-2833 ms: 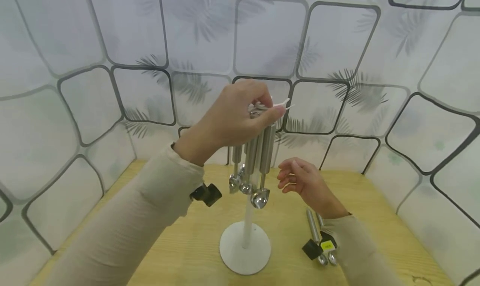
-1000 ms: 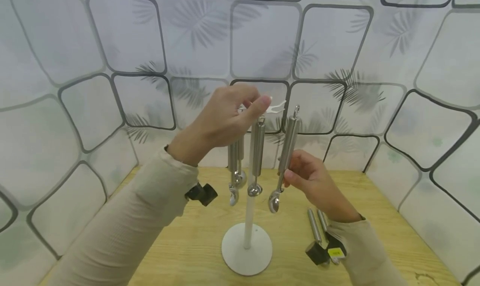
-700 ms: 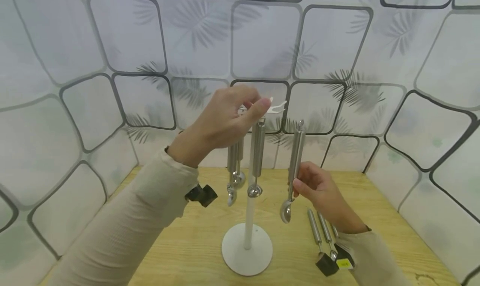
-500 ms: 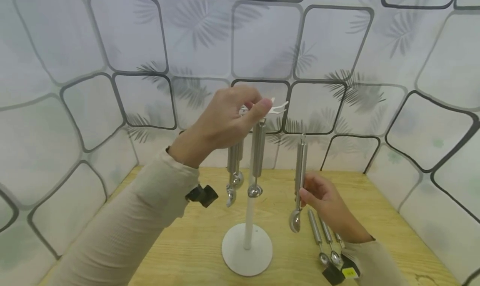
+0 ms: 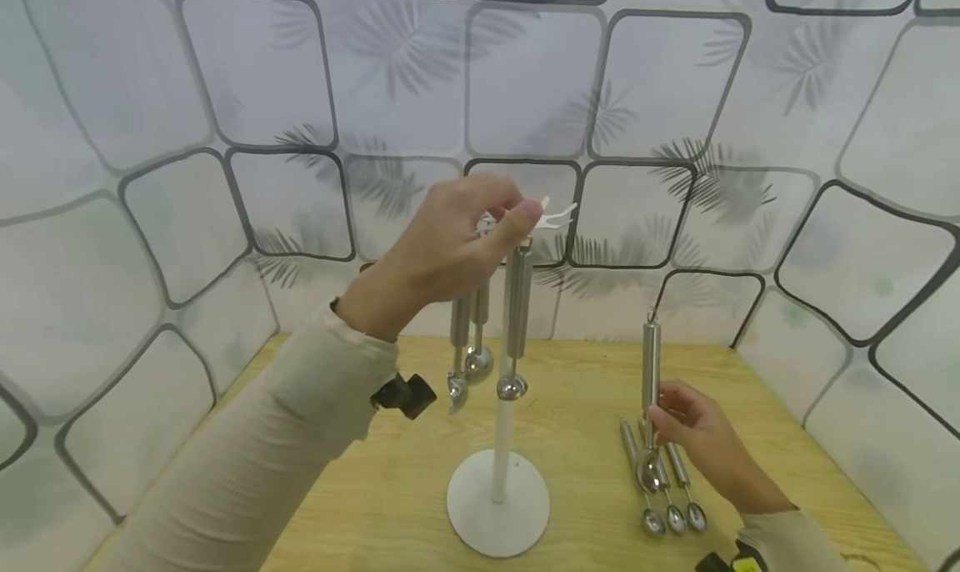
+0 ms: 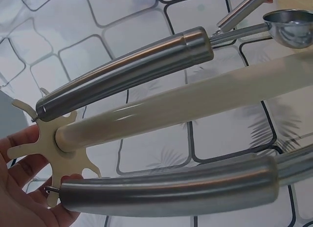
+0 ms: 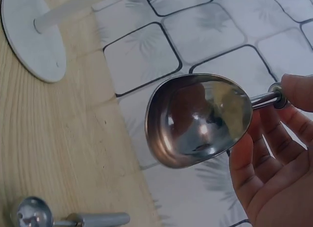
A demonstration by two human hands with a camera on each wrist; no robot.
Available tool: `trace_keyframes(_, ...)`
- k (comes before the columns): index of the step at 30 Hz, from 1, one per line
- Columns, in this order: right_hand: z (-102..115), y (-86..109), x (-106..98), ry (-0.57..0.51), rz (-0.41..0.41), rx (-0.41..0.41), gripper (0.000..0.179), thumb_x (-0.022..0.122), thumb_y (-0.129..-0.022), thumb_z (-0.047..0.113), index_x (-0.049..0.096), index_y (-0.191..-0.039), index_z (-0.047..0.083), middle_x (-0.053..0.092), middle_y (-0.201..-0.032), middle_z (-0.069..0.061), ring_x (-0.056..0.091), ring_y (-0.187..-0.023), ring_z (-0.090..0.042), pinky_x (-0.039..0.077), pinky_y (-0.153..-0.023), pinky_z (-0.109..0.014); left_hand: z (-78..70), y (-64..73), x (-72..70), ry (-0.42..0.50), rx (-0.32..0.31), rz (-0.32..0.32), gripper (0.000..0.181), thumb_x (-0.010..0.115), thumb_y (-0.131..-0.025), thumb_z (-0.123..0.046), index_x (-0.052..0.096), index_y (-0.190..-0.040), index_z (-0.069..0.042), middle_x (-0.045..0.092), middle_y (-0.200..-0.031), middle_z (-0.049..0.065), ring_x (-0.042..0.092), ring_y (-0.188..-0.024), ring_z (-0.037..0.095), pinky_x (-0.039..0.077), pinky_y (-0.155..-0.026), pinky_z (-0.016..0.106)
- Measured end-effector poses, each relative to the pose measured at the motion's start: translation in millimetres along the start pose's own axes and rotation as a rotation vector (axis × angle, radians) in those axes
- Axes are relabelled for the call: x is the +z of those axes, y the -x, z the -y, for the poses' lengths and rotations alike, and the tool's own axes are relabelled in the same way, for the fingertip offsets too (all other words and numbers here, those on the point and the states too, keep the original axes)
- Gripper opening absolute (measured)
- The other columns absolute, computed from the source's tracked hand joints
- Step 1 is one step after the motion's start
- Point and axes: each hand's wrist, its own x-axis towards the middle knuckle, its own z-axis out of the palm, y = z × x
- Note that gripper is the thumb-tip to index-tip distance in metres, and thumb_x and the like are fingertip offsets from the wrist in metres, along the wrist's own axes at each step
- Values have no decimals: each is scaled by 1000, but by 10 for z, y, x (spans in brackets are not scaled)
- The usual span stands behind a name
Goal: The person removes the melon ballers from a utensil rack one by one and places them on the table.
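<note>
My left hand (image 5: 457, 243) grips the hooked top of a white rotating-style rack; its flat hook plate (image 6: 51, 146) shows under the fingers in the left wrist view. From the hooks hang steel scoops: one with a small round bowl (image 5: 512, 386) in front of the pole, and others (image 5: 478, 362) to the left, partly behind my hand. Well right of the rack, my right hand (image 5: 705, 439) pinches a steel scoop (image 5: 651, 359) low on its handle, upright with the bowl down. Its deep oval bowl (image 7: 198, 122) fills the middle of the right wrist view.
Several steel scoops lie side by side on the wooden table (image 5: 360, 505), their bowls (image 5: 676, 519) toward me, below the held scoop. The rack's round white base (image 5: 498, 522) stands mid-table. Patterned wall covering (image 5: 536, 80) encloses the back and sides.
My right hand took a scoop off the rack's right side and carried it right and down, over the scoops on the table. My left hand stays at the rack's top; the hanging scoops have shifted round.
</note>
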Motion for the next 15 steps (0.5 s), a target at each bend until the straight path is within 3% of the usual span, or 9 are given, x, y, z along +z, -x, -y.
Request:
trace_keyframes(5,-183,110,-135,25,-28,94,20,51,-99,0,59,-113,12,64,-92,-1,63,-78,-14,55,-66,-29,26,5,3,8,1,-6,31,45,-95,-29,62,-79,-9,63,-85,2,58,-84,16,46,-75,35)
trace_keyframes(15,-454,216,-398,64,-77,292,24,50,-101,6,49,-117,-11,63,-91,4,62,-80,-14,55,-67,-29,37,-4,-28,2,-20,33,26,49,-98,-26,64,-83,-11,66,-95,1,58,-90,15,45,-80,34)
